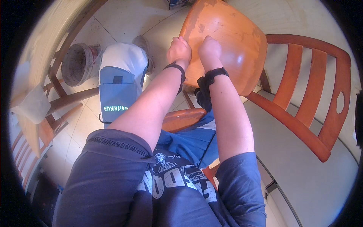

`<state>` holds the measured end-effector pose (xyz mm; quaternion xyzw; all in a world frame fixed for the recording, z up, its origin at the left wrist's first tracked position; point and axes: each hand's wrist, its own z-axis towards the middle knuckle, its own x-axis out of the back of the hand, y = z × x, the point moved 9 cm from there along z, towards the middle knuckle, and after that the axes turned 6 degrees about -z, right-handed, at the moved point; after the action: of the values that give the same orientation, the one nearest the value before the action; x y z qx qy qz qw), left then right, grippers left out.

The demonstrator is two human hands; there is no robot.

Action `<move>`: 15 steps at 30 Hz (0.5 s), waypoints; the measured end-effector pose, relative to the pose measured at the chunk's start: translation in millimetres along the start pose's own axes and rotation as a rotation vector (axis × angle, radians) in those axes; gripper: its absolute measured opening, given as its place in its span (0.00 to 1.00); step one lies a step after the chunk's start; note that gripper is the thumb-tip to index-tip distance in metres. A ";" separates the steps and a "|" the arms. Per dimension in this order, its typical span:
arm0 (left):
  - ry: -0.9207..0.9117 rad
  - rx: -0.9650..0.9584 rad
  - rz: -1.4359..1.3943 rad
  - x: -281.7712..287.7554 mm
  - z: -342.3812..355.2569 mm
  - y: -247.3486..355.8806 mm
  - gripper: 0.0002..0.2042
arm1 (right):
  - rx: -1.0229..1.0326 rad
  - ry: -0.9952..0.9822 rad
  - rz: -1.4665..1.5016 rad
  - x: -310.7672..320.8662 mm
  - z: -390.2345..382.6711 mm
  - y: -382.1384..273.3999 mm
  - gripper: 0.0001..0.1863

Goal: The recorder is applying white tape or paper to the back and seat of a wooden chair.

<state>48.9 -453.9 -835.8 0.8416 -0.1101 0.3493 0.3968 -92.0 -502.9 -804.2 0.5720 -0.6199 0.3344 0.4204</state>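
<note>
Grey and dusty, a round bucket (77,64) is standing on the tiled floor (124,22) at the far left, beside a blue and white bag (119,87). Next comes the left hand (179,50), pressing against the near edge of an orange wooden chair seat (227,41); its fingers are curling over that edge, gripping it. Just beside it, the right hand (209,48) is clenching the same edge, a black strap (215,74) circling its wrist. Further right, the slatted chair back (314,90) is reaching over a pale grey tabletop (314,181).
</note>
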 end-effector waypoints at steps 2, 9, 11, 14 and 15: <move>-0.007 0.000 0.002 -1.0 0.2 -0.2 0.18 | 0.003 0.002 0.007 0.0 0.2 0.2 0.11; 0.028 -0.008 -0.048 0.1 1.4 -0.2 0.20 | 0.010 0.016 0.003 2.6 0.4 -0.8 0.11; 0.009 -0.018 0.008 -2.2 2.0 0.5 0.18 | 0.005 0.005 0.004 2.1 0.5 -0.4 0.11; 0.009 -0.003 0.007 -2.3 2.6 -1.4 0.17 | 0.018 -0.002 -0.009 1.1 0.8 -1.0 0.12; 0.016 0.002 0.013 -1.4 2.7 -2.0 0.17 | 0.025 -0.006 -0.001 0.3 1.2 -1.1 0.12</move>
<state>50.1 -454.8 -839.0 0.8384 -0.1120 0.3588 0.3948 -91.1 -504.2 -804.5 0.5784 -0.6167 0.3401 0.4117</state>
